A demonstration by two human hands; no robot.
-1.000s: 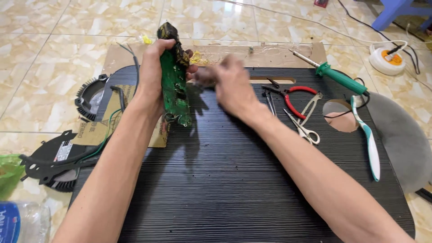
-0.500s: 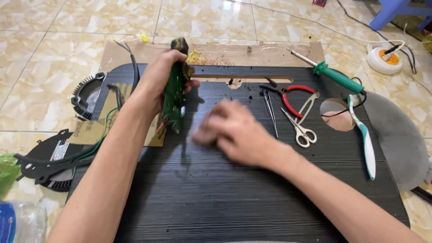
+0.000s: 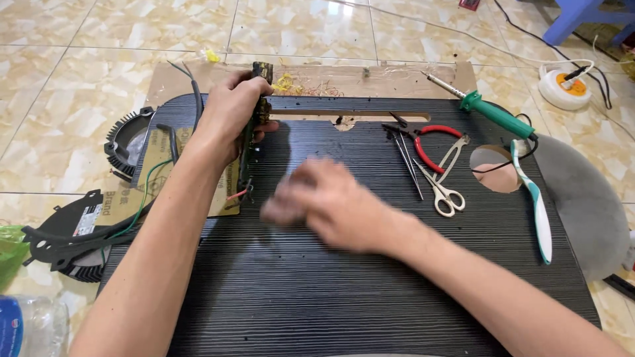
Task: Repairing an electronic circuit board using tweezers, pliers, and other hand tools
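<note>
The green circuit board (image 3: 250,142) stands on edge near the black ribbed panel's (image 3: 344,291) far left corner, the left hand (image 3: 228,119) clamped around its upper end, probably to keep it upright so both faces can be reached, its red and green wires (image 3: 142,198) trailing left over the cardboard sheet (image 3: 155,149). The right hand (image 3: 324,201) hovers blurred over the panel's middle, too smeared to tell whether it holds anything. Toward the right edge lie tweezers (image 3: 407,162), red-handled pliers (image 3: 430,142), scissors (image 3: 443,188), a green soldering iron (image 3: 486,109) and a toothbrush (image 3: 532,198); no container there holds anything, though a plastic bottle (image 3: 30,330) sits at the floor's lower left.
</note>
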